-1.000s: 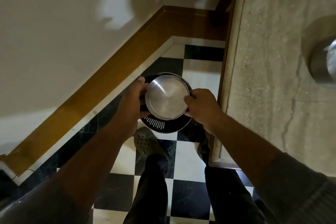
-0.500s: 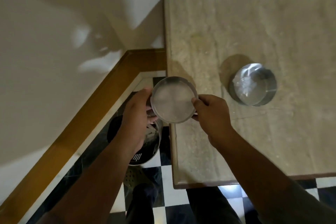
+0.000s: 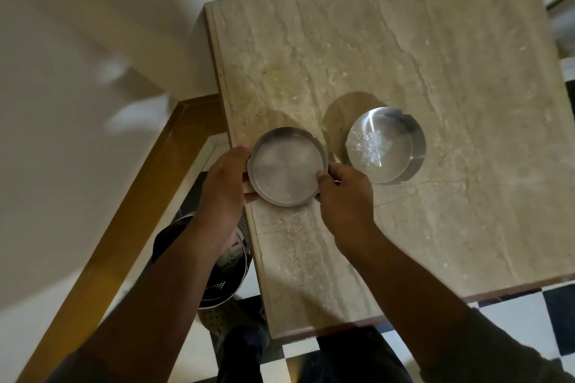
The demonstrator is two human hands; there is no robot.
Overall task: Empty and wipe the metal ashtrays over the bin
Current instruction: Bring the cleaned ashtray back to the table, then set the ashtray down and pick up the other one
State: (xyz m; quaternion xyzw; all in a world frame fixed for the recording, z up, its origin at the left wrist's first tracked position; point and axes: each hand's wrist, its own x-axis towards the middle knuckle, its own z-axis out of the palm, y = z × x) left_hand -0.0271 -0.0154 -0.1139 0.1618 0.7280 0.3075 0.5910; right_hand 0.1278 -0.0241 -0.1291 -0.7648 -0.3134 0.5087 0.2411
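A round metal ashtray (image 3: pixel 286 166) is held upright between both my hands at the left edge of the marble table (image 3: pixel 404 56). My left hand (image 3: pixel 225 186) grips its left rim, my right hand (image 3: pixel 345 196) its right rim. Its inside looks dull, with a few specks near the lower rim. A second metal ashtray (image 3: pixel 384 144) stands on the table just to the right, with white crumbs inside. The perforated metal bin (image 3: pixel 224 277) stands on the floor left of the table, partly hidden under my left forearm.
A white wall with a wooden skirting board (image 3: pixel 124 211) runs along the left. Black and white floor tiles (image 3: pixel 513 317) surround the table. My legs and a shoe (image 3: pixel 224 323) are below the table's near edge.
The ashtray moved from above the bin up and to the right, over the table's left edge. It now faces up instead of showing its underside. My view swung toward the table.
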